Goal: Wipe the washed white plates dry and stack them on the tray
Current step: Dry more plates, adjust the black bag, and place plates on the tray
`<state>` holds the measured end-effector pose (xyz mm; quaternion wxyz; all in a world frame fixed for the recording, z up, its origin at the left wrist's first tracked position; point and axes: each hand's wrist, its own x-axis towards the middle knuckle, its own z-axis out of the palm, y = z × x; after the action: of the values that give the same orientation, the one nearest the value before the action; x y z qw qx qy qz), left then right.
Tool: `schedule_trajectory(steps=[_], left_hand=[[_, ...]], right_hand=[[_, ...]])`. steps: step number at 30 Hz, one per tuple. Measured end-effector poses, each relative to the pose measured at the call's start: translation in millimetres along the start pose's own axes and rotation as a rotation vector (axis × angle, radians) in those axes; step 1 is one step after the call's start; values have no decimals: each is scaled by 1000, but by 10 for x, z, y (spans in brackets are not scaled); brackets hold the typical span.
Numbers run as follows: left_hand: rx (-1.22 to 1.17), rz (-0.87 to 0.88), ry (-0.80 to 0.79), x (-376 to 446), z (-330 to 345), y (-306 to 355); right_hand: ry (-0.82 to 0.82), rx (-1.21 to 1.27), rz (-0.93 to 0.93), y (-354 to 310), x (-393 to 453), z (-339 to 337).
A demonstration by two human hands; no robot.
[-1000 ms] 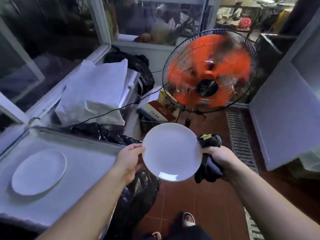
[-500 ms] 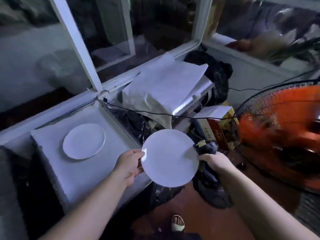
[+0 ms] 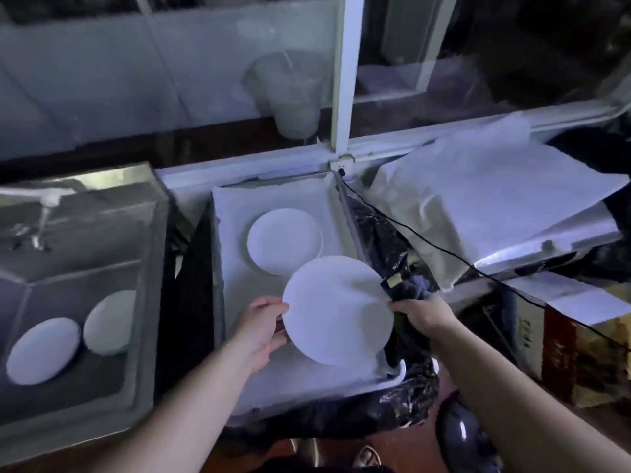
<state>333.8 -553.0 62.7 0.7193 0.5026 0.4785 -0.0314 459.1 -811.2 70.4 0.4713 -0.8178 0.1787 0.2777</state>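
I hold a white plate above the near right part of the white tray. My left hand grips the plate's left rim. My right hand grips its right rim together with a dark cloth that hangs down behind the plate. Another white plate lies flat on the tray farther back. Two more white plates lie in the metal sink at the left.
A black cable runs from the window frame across black plastic to the right. A white sheet-covered heap sits at the right, with a brown carton below it. A glass window stands behind.
My view has swung left, away from the orange fan. The held plate has moved over the tray, near the plate lying there. The sink with two plates has come into view.
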Motion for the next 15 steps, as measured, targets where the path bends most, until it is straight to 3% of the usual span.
schedule_trajectory(steps=[6, 15], left_hand=[[0, -22, 42, 504, -347, 318], [244, 32, 111, 1232, -468, 697]], right_hand=[[-40, -33, 0, -467, 319, 574], [-79, -158, 10, -877, 986, 1021]])
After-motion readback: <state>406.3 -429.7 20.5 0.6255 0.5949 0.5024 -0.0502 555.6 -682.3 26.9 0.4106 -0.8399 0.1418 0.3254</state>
